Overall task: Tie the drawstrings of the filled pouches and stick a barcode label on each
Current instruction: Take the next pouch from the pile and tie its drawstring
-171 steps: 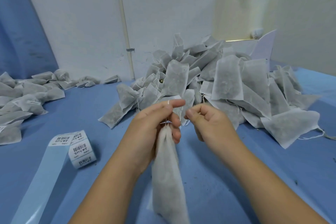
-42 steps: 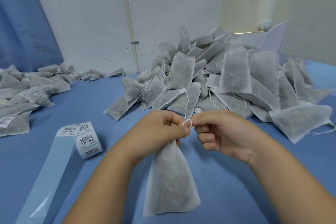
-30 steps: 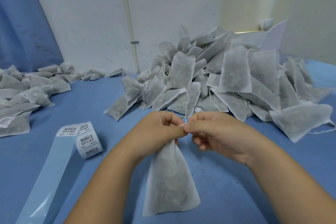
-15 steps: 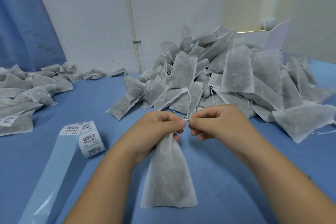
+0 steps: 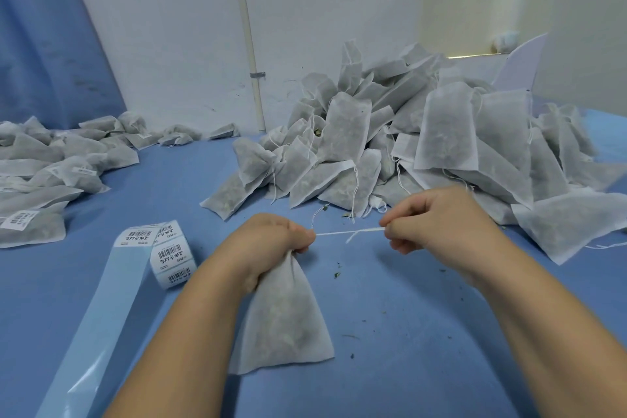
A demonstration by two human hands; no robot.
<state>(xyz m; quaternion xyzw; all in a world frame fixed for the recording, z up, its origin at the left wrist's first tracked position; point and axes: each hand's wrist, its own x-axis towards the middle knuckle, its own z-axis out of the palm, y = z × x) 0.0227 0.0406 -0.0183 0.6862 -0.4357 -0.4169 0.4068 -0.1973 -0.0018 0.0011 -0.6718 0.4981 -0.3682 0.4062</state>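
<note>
My left hand (image 5: 271, 241) grips the gathered neck of a white filled pouch (image 5: 281, 322), which hangs down onto the blue table. My right hand (image 5: 437, 217) pinches the white drawstring (image 5: 349, 233), which runs taut and level between the two hands, with a short loose end hanging near its middle. A roll of barcode labels (image 5: 171, 253) lies on the table left of my left hand, its pale blue backing strip (image 5: 98, 326) trailing toward the near edge.
A big heap of filled pouches (image 5: 424, 146) with loose strings rises behind my hands, spreading to the right. Another group of pouches (image 5: 51, 176), some bearing labels, lies at the far left. Small green crumbs dot the blue table (image 5: 407, 332). A white wall stands behind.
My right hand has moved away to the right, drawing the string out taut from the pouch neck. Before, both hands were close together at the neck working the string.
</note>
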